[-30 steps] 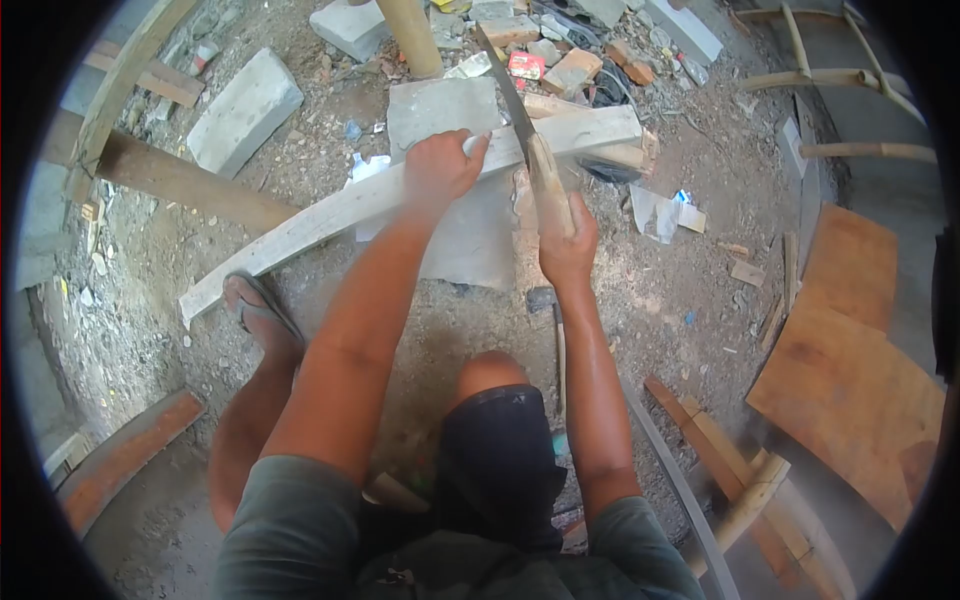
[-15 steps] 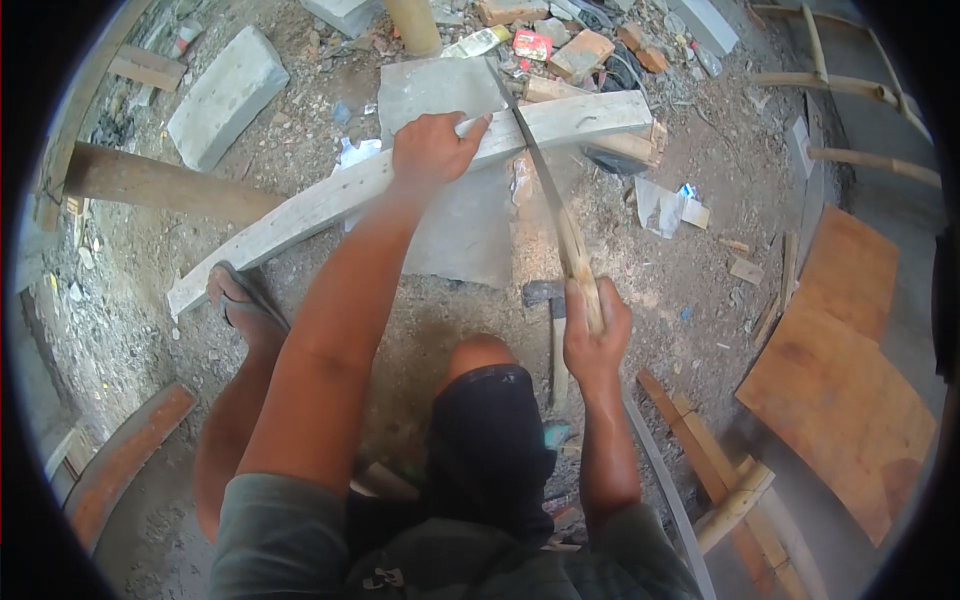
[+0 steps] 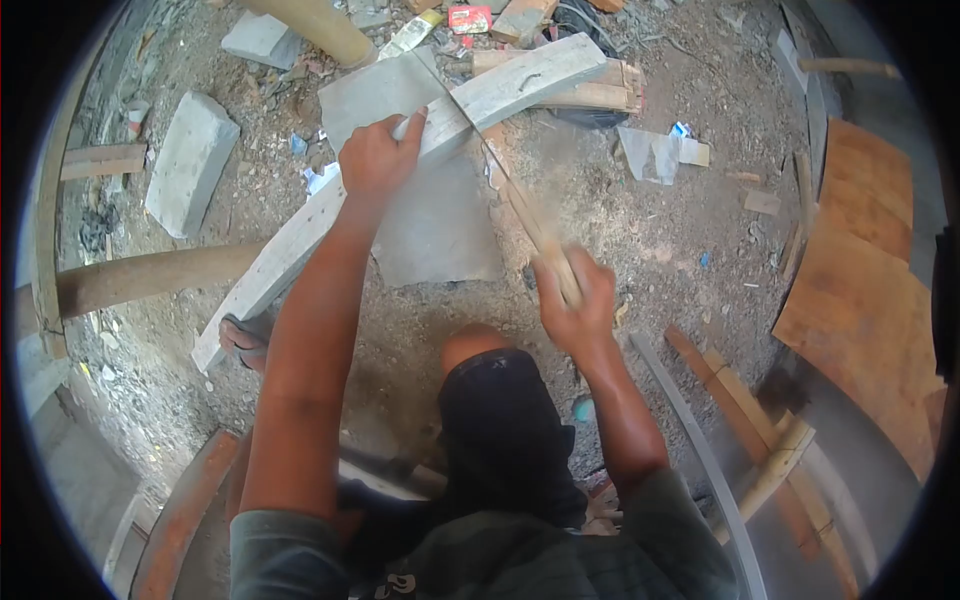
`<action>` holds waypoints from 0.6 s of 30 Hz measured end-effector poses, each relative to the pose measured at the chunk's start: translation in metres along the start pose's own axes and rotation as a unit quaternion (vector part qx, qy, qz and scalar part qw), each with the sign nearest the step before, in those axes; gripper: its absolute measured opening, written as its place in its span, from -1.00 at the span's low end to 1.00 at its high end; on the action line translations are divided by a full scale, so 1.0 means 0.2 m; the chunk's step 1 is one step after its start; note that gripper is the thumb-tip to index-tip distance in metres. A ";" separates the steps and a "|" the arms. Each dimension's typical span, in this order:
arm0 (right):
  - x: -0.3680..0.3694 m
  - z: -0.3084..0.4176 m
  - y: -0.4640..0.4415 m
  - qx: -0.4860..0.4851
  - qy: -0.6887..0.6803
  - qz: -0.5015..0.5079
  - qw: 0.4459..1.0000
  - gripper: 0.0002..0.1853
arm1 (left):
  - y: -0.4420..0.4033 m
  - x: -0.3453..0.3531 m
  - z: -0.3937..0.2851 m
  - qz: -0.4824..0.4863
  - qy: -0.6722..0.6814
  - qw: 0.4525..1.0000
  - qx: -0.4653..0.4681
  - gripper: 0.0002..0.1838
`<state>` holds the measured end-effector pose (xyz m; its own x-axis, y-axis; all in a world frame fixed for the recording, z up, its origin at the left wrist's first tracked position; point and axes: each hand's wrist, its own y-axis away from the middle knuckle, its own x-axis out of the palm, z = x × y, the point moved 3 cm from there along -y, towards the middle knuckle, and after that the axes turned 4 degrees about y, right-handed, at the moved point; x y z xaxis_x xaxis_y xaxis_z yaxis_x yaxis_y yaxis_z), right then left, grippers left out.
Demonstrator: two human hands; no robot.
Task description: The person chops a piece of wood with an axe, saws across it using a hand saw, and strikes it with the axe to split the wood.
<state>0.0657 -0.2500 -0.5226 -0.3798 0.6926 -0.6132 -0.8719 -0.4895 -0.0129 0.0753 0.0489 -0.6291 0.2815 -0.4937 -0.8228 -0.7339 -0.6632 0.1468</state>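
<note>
A long whitish timber [image 3: 520, 80] runs from the upper right down to the lower left, where my foot rests against its end. My left hand [image 3: 378, 158] presses on the timber's upper part, fingers wrapped over its edge and thumb pointing up. In my right hand [image 3: 577, 298] is the wooden handle of a handsaw [image 3: 515, 196]. The thin blade crosses the timber to the right of my left hand, its tip beyond the far edge. Under the timber lies a flat grey slab [image 3: 436, 225].
Concrete blocks [image 3: 193, 165] lie at the upper left, near a round post [image 3: 318, 28]. Small planks [image 3: 600, 92] sit under the timber's right end. Brown sheets [image 3: 850, 265] lie at the right, with wooden strips [image 3: 745, 425] at the lower right. Rubble covers the top.
The saw moved down toward me and then partly forward again, its blade now more slanted. The view has turned, so the timber looks steeper. My left hand still holds the timber.
</note>
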 end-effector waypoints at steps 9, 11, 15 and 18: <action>0.26 -0.08 -0.34 -0.014 -0.009 -0.013 1.000 -0.83 | -0.01 -0.01 -0.04 -0.040 -0.014 0.999 0.010 -0.35; 0.23 -0.05 -0.29 -0.007 0.009 -0.002 1.000 -0.82 | 0.03 0.00 0.01 -0.040 -0.013 0.999 -0.001 -0.35; -0.16 0.04 0.16 0.024 -0.049 -0.003 0.999 -0.88 | -0.01 0.02 0.00 -0.042 -0.012 0.999 -0.013 -0.36; -0.05 -0.01 0.07 -0.003 -0.025 0.007 1.000 -0.89 | 0.00 0.01 0.03 -0.047 -0.020 0.999 -0.013 -0.38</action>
<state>0.0578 -0.2655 -0.5174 -0.4075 0.7106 -0.5736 -0.8642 -0.5030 -0.0091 0.0719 0.0508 -0.6334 0.3240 -0.4056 -0.8547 -0.6880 -0.7211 0.0814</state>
